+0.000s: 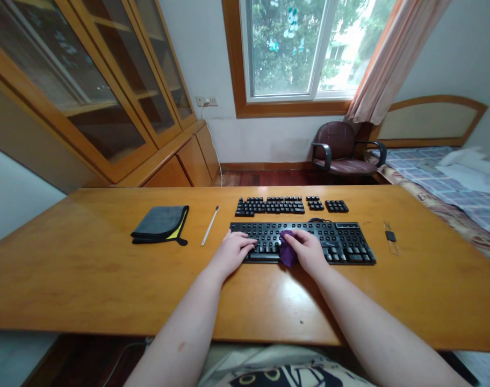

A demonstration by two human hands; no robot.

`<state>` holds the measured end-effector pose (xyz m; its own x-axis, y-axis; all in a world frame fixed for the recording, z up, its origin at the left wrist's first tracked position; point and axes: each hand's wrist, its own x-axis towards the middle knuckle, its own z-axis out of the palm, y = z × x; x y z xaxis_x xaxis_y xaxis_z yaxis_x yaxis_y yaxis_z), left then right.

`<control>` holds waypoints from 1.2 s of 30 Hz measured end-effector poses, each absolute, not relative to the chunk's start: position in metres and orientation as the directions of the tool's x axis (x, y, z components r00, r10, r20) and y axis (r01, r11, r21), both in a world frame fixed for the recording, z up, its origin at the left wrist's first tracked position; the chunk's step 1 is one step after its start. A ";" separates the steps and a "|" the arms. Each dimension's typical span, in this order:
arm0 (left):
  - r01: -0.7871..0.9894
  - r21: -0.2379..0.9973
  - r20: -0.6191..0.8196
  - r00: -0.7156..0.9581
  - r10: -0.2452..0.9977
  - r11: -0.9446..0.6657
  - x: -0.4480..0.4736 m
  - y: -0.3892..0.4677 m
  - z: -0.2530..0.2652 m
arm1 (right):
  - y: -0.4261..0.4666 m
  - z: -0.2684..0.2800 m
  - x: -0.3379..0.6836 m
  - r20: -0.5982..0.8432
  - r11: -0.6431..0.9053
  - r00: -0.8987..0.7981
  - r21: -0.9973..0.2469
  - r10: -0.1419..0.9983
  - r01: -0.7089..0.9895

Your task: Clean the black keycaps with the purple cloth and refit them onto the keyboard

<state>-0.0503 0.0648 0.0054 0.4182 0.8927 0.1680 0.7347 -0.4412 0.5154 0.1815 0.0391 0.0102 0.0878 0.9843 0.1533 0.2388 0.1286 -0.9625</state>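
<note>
A black keyboard [353,243] lies flat on the wooden desk in front of me, many of its keycaps off and bare switches showing. My left hand [233,250] rests on its left end, fingers stretched out over the keys, holding nothing. Pinched in my right hand [309,250] is a crumpled purple cloth [287,253], which touches the middle of the keyboard; the part under the fingers is hidden. Loose black keycaps [271,206] lie behind the keyboard in rows, with smaller groups of keycaps [337,206] to the right.
Left of the keyboard are a white brush [210,227] with a dark head and a folded grey towel [158,221] with yellow inside. A wire keycap puller [390,236] lies at the right. Beyond the desk [87,285] stand an armchair [338,148], a bed and a glass-fronted cabinet.
</note>
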 end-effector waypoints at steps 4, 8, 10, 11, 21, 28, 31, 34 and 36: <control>0.746 0.499 0.165 0.416 0.894 -0.440 -0.049 0.065 0.003 | 0.039 0.010 0.181 0.153 0.129 0.079 -0.959 0.985 0.251; 0.746 0.493 0.178 0.417 0.891 -0.448 -0.048 0.064 0.003 | 0.039 0.009 0.180 0.145 0.122 0.076 -0.961 0.986 0.249; 0.737 0.484 0.199 0.432 0.879 -0.472 -0.048 0.064 0.003 | 0.039 0.009 0.180 0.146 0.123 0.078 -0.961 0.986 0.248; 0.731 0.477 0.212 0.444 0.871 -0.489 -0.048 0.064 0.003 | 0.039 0.009 0.180 0.147 0.124 0.076 -0.961 0.986 0.247; 0.706 0.466 0.246 0.476 0.844 -0.534 -0.047 0.064 0.002 | 0.039 0.010 0.180 0.149 0.127 0.070 -0.960 0.986 0.250; 0.711 0.400 0.298 0.497 0.815 -0.579 -0.043 0.058 0.009 | 0.039 0.007 0.180 0.156 0.134 0.074 -0.960 0.985 0.244; 0.719 0.373 0.317 0.496 0.808 -0.587 -0.040 0.056 0.010 | 0.039 0.008 0.180 0.160 0.139 0.072 -0.960 0.984 0.241; 0.722 0.358 0.323 0.499 0.804 -0.592 -0.039 0.054 0.012 | 0.039 0.008 0.180 0.162 0.140 0.072 -0.959 0.984 0.246; 0.722 0.357 0.311 0.506 0.804 -0.593 -0.038 0.052 0.014 | 0.039 0.008 0.180 0.163 0.141 0.068 -0.957 0.984 0.254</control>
<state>-0.0385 0.0518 0.0140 0.5065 0.8043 0.3107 0.7223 -0.5925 0.3566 0.1800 0.0391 0.0081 0.0682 0.9843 0.1630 0.2537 0.1409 -0.9570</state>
